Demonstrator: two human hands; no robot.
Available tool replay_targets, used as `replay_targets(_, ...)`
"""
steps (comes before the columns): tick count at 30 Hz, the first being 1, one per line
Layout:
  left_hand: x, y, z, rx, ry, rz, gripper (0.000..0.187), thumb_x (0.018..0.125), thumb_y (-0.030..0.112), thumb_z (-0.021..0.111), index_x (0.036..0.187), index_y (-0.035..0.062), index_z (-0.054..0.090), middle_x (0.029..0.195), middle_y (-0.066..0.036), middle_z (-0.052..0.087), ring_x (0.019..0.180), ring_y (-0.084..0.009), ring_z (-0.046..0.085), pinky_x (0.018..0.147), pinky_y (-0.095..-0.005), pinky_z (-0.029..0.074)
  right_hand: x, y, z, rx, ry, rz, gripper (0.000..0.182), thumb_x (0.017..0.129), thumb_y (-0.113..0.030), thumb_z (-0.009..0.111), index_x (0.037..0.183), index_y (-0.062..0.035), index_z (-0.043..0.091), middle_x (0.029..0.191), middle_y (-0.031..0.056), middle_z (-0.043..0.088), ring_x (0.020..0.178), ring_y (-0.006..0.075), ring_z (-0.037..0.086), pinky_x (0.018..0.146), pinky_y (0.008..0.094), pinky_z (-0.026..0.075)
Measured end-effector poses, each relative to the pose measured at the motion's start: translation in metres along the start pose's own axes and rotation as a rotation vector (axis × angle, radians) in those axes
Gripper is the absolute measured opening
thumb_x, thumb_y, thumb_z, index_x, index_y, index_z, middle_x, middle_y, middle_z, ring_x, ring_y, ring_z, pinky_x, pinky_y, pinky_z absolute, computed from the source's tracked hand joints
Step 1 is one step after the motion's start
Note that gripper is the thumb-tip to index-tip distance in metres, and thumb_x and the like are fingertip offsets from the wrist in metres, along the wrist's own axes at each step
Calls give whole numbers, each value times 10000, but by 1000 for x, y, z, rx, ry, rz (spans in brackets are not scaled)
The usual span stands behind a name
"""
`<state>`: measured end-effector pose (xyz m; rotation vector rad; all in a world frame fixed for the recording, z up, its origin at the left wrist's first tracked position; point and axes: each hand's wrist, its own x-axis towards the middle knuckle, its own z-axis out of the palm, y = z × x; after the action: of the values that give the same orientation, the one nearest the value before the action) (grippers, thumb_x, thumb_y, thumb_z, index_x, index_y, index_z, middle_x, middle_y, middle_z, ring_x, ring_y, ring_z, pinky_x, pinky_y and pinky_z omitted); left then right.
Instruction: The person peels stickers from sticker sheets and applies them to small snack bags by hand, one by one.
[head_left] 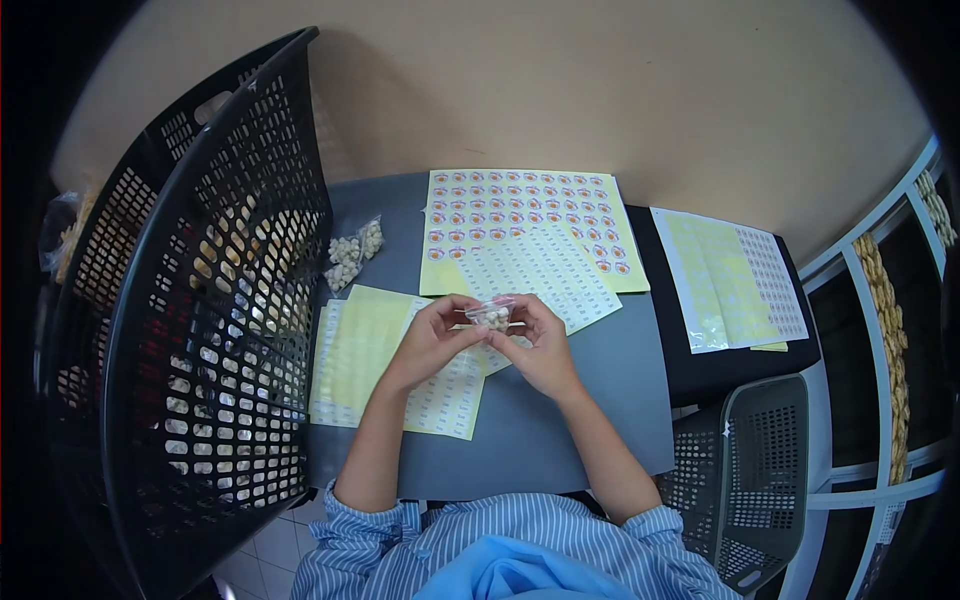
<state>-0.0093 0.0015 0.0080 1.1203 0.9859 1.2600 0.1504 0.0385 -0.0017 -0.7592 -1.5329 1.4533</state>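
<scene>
Between my two hands, above the grey table (pixel 590 430), is a small clear plastic bag (pixel 492 315) with pale round pieces inside. My left hand (pixel 441 335) grips its left side, thumb at the lower front. On the other side my right hand (pixel 535 345) pinches it with thumb and fingers. Beneath the hands lie sheets of small printed labels (pixel 540 270) and yellow backing sheets (pixel 365 335). Behind them is a larger sheet of round orange-and-red stickers (pixel 520 205). Similar filled bags (pixel 350 255) rest on the table to the left.
A tall dark perforated basket (pixel 225 270) full of bagged goods stands close on the left. To the right, more sticker sheets (pixel 715 280) lie on a black surface, with another dark basket (pixel 765 465) below. A white-framed rack (pixel 885 370) is at far right.
</scene>
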Motion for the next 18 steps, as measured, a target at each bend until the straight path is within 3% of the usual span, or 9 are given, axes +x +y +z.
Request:
replay_targets(2,3,-6,2,48,4,-13,173,801,73,606,947,8,541,970,-64,566,874,-111,545,783,-270,458,0,4,0,-41,24,-100,350,730,-56,675,1051,-11,541,876,54,567,838,128,567,695,252,479)
replay_targets(4,4,-8,5,33,68,104,155,798,75,610,923,8,549,961,-61,571,875,-111,546,753,-256,453,0,1,3,-10,51,-109,292,740,-56,666,1010,-10,565,872,49,572,831,130,573,695,250,479)
replay_targets(8,3,-11,7,140,97,152,118,815,86,589,898,8,559,946,-55,571,865,-104,545,738,-243,445,1,8,-3,-28,103,-140,143,773,-57,630,905,-2,622,864,50,579,827,131,582,698,246,479)
replay_targets(11,2,-5,17,204,168,264,94,836,95,559,871,8,566,914,-47,578,830,-92,545,738,-233,435,-2,-3,0,18,140,-51,97,783,-50,613,859,6,639,868,63,588,829,124,579,699,244,474)
replay_targets(15,2,-10,10,113,185,180,106,872,109,509,894,11,544,877,-50,595,825,-83,544,740,-226,428,-1,-9,-2,-130,93,-132,173,769,-56,623,934,-5,623,860,89,598,836,148,583,710,261,472)
replay_targets(17,4,-6,6,73,271,204,118,894,127,477,912,20,524,857,-58,601,803,-77,551,719,-218,439,2,-11,-5,-302,79,-199,380,726,-123,669,1074,-21,558,991,123,577,914,218,568,785,328,455)
replay_targets(18,5,-6,1,72,273,205,118,894,127,477,912,20,524,857,-58,601,803,-77,551,719,-218,439,1,-12,-8,-302,77,-199,380,726,-123,669,1074,-21,558,991,123,577,914,218,568,785,328,455)
